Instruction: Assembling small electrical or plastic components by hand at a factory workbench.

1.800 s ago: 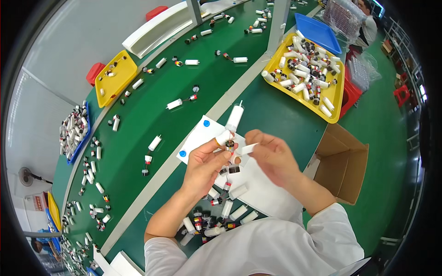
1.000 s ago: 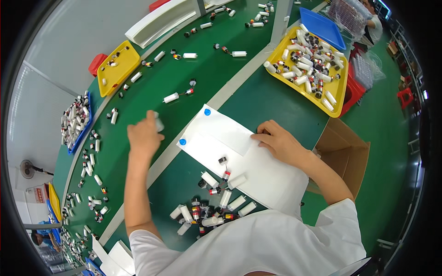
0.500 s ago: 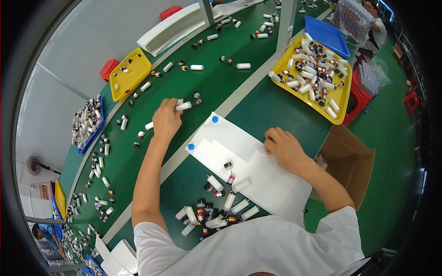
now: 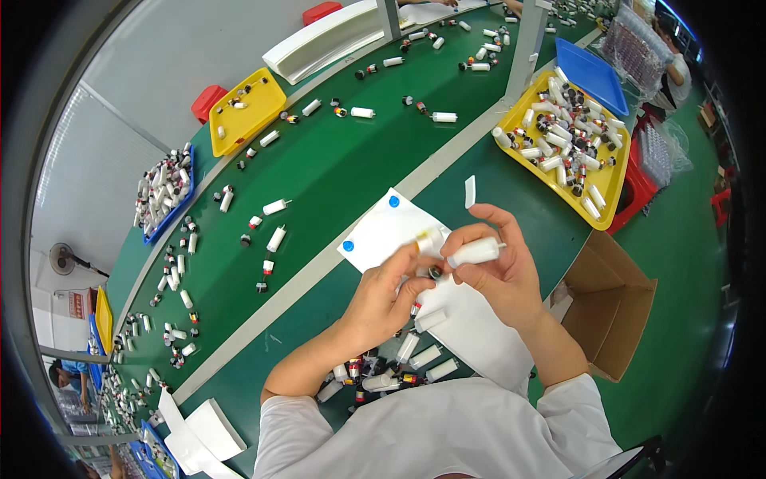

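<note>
Both my hands meet over the white sheets point(image 4: 375, 233). My right hand point(image 4: 507, 279) is closed on a small white plastic bottle point(image 4: 476, 251) with a thin nozzle, lying sideways between thumb and fingers. At its index fingertip is a narrow white strip point(image 4: 471, 191). Beside it, the fingers of my left hand point(image 4: 383, 295) are closed around a blurred small white bottle point(image 4: 431, 241) with a yellowish patch; a dark round cap point(image 4: 435, 273) shows by its fingertips. Below the hands, loose white bottles point(image 4: 425, 356) and black-and-red capped pieces lie in a pile, partly covered by my forearm.
Scattered bottles and caps lie on the curved green belt point(image 4: 335, 172). A full yellow tray point(image 4: 613, 188) stands at right, above an open cardboard box point(image 4: 610, 307). A metal post point(image 4: 527, 49) rises at the table's far side. A blue tray point(image 4: 185, 191) heaped with bottles sits left.
My left hand has come back from the belt to the white sheets with a bottle. My right hand has lifted from the sheet's edge and now holds a bottle. The view has shifted slightly.
</note>
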Tool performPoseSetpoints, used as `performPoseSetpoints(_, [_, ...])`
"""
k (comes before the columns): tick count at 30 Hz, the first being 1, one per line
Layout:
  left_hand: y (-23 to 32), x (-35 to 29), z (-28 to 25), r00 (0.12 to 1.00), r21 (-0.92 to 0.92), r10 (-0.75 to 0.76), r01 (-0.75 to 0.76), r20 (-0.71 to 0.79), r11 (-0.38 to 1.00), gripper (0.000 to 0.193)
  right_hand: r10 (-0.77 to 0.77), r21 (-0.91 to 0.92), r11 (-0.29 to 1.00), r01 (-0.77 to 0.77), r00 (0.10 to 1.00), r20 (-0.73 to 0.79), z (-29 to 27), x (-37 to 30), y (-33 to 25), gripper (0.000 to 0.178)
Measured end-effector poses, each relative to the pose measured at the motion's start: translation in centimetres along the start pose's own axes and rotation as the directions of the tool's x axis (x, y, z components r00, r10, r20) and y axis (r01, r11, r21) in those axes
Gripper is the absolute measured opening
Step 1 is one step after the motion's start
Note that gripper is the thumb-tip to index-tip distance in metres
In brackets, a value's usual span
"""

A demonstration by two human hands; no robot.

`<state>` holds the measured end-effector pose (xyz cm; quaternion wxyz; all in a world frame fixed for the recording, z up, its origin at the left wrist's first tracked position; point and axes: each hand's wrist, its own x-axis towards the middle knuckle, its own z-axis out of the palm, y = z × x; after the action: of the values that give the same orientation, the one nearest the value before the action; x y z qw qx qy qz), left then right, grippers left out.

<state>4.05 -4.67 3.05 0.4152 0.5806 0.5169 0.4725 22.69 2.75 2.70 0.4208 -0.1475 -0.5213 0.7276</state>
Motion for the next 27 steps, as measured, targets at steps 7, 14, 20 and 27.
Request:
performPoseSetpoints(7, [-1.8,0.4,-1.0,0.915,0.65,0.401,-0.326,0.035,0.686,0.036,-0.063,-0.072,0.996,0.06,0.997,-0.045,0.7,0.1,2.4,0.061])
performPoseSetpoints(14, [-3.8,0.1,-1.9,0.964,0.629,0.251,-0.139,-0.092,0.765,0.033,-0.083,-0.004,0.997,0.083,0.996,0.016,1.9,-0.3,5.2,0.056])
performPoseSetpoints(20, [-2.5,0.7,-1.6,0.995,-0.032,-0.093,0.091,-0.042,0.995,0.025,-0.189,-0.275,0.943,0.188,0.982,0.023,1.0,-0.2,5.8,0.056])
performPoseSetpoints(27, [-4.2,1.0,-1.8,0.893,-0.526,-0.285,0.437,0.348,0.729,0.033,-0.239,-0.279,0.932,0.233,0.971,0.015,-0.1,1.5,4.1,0.069])
